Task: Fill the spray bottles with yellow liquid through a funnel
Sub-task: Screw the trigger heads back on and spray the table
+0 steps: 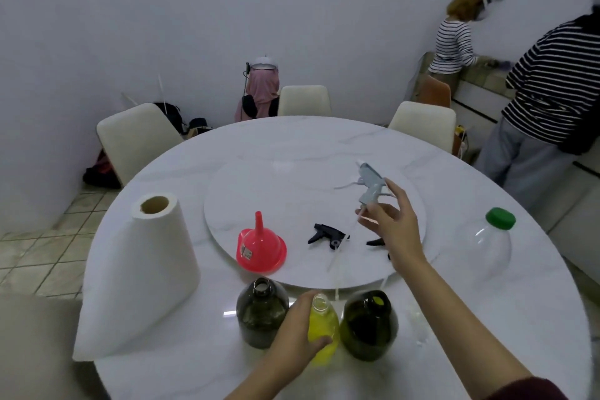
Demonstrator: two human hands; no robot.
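Head view: gripping the clear bottle (321, 325) of yellow liquid with the left hand (300, 330), fingers wrapped around its body, between two dark green bottles (262, 315) at the near edge of the white surface (292, 146). Holding a grey spray head (370, 187) up over the round turntable (292, 191) in the right hand (391, 226), fingers pinching its base (other fingers spread). Red funnel (261, 250) resting mouth down on the turntable, beside a black spray head (328, 235).
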